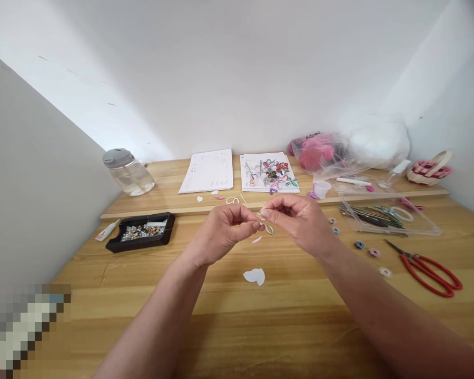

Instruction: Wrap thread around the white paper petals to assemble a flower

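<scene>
My left hand and my right hand meet above the middle of the table, each closed in a pinch. Between the fingertips is something thin and pale, too small to make out. Just below them shows a green leaf-shaped loop; whether it hangs from my fingers or lies on the wood, I cannot tell. A small white sliver rests under my left fingertips. Nearer to me lie overlapping white paper petals. Behind my hands is a pale flower-shaped outline.
A black tray of beads, a glue bottle and a lidded water jar stand left. Red-handled scissors, thread spools and a clear tray lie right. Behind are paper sheets, colourful flowers and a basket.
</scene>
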A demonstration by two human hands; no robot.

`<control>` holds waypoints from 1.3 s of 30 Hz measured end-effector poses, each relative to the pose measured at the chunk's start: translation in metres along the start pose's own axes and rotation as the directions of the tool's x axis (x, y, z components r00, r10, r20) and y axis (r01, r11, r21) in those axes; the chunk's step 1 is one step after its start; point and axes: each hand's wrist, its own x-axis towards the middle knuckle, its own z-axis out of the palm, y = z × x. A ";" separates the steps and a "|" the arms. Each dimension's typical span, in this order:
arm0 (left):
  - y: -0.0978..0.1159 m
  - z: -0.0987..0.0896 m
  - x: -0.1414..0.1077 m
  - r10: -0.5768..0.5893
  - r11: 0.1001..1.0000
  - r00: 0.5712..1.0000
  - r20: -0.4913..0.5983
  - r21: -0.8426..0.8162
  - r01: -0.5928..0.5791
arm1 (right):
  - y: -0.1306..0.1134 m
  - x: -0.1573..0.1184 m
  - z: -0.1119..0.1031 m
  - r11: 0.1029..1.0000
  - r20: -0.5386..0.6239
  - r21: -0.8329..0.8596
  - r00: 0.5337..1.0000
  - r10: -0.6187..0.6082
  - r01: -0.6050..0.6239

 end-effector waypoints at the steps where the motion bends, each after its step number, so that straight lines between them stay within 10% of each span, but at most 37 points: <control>1: 0.000 0.000 0.000 -0.001 1.000 1.000 -0.002 -0.022 0.001 | 0.002 0.001 0.001 0.999 0.009 0.043 1.000 0.028 -0.028; 9: 0.001 0.001 0.005 0.092 0.982 0.981 -0.169 -0.150 -0.118 | 0.009 -0.004 0.020 0.896 0.149 0.314 0.948 0.282 -0.315; 22: 0.001 0.001 0.002 0.011 0.999 0.995 -0.104 -0.044 -0.016 | -0.017 -0.015 0.007 0.981 -0.083 -0.170 0.990 -0.113 0.097; 32: 0.002 0.001 0.001 -0.013 0.997 1.000 0.007 -0.079 0.013 | -0.001 -0.001 0.005 0.999 -0.052 -0.039 0.999 0.010 -0.012; 39: -0.002 0.000 0.004 0.036 0.986 0.985 -0.168 -0.157 -0.063 | 0.009 -0.002 0.017 0.926 0.042 0.296 0.971 0.234 -0.236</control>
